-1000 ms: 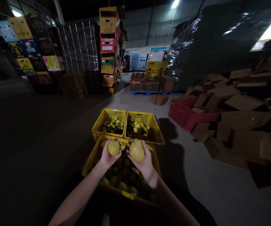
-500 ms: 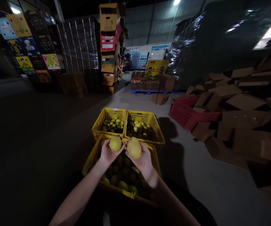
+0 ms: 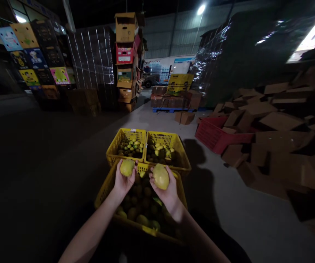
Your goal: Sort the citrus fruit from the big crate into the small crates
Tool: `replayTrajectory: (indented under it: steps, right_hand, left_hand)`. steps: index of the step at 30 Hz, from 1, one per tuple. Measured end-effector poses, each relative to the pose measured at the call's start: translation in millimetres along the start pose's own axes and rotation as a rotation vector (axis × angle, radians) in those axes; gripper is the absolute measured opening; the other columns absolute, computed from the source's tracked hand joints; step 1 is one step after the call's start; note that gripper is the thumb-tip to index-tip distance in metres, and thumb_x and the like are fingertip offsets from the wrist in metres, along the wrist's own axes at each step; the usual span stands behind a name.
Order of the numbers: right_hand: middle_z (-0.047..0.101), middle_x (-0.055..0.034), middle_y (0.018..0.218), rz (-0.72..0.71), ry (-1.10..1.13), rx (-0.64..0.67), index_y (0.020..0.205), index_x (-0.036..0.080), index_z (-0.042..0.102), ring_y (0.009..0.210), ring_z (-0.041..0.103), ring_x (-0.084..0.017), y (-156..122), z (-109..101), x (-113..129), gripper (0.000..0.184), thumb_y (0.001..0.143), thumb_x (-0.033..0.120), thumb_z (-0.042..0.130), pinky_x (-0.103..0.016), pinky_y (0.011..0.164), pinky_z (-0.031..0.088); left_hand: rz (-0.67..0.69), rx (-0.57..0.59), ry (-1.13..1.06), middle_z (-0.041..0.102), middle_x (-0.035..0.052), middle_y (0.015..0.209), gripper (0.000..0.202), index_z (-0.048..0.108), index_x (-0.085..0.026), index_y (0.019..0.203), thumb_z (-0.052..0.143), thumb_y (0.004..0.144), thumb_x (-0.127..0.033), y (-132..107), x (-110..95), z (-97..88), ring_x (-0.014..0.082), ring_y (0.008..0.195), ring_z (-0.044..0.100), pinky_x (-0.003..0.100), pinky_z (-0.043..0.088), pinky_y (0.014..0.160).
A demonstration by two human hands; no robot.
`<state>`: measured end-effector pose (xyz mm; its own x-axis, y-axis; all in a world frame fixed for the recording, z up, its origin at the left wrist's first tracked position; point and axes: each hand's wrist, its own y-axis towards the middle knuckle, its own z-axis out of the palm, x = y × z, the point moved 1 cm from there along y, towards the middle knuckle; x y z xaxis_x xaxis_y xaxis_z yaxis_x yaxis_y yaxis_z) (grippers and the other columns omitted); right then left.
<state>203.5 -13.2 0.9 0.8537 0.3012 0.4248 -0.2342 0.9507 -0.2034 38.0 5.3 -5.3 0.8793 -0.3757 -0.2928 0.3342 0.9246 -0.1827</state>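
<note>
My left hand [image 3: 123,182] is closed around a small round yellow-green fruit [image 3: 126,167]. In my right hand [image 3: 167,191] sits a larger, longer yellow fruit [image 3: 160,176], fingers wrapped round it. Both hands hover over the near yellow crate [image 3: 104,191], which holds several yellow and green fruits. Behind it stand two smaller yellow crates side by side, the left one [image 3: 113,144] and the right one [image 3: 181,146], each with several fruits inside.
A red crate [image 3: 215,137] lies to the right, beside a big heap of flattened cardboard [image 3: 278,124]. Stacked boxes [image 3: 126,58] and wrapped pallets [image 3: 94,62] rise at the back. A blue pallet with cartons [image 3: 174,100] stands beyond the crates. Dim concrete floor spreads left.
My hands have drawn apart: the left one with the small fruit shifted left, the right one with the large fruit dropped slightly lower and to the right.
</note>
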Motion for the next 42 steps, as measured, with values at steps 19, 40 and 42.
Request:
replayTrajectory:
  steps: [19,40,42]
  right_hand:
    - [0.073,-0.0045,0.075,-0.035,-0.058,-0.017,0.088,0.018,0.065,0.057,0.065,-0.016,4.9,0.4,-2.2,0.025,0.074,0.04,0.065,-0.023,0.045,0.049]
    - [0.072,-0.0017,0.072,-0.001,-0.07,-0.032,0.085,0.02,0.065,0.057,0.064,-0.015,5.2,-1.5,-0.9,0.027,0.075,0.045,0.065,-0.022,0.047,0.05]
    - [0.071,-0.0003,0.071,-0.013,-0.099,-0.074,0.084,0.02,0.066,0.061,0.065,-0.015,5.6,-0.6,-1.8,0.026,0.077,0.046,0.064,-0.025,0.057,0.053]
  left_hand:
    - [-0.069,-0.097,0.006,0.067,0.0071,0.083,0.028,0.059,-0.014,0.094,0.041,0.091,-0.035,4.2,6.5,-0.2,0.0108,0.061,0.061,0.015,0.051,0.05]
    - [-0.04,-0.063,0.146,0.062,0.0089,0.066,0.045,0.059,-0.01,0.083,0.031,0.093,-0.045,0.6,12.2,6.5,0.0061,0.038,0.044,0.015,0.039,0.034]
    - [-0.045,-0.097,0.158,0.062,0.0077,0.065,0.042,0.059,-0.01,0.086,0.036,0.093,-0.044,2.3,12.3,6.9,0.0096,0.044,0.052,0.019,0.048,0.043]
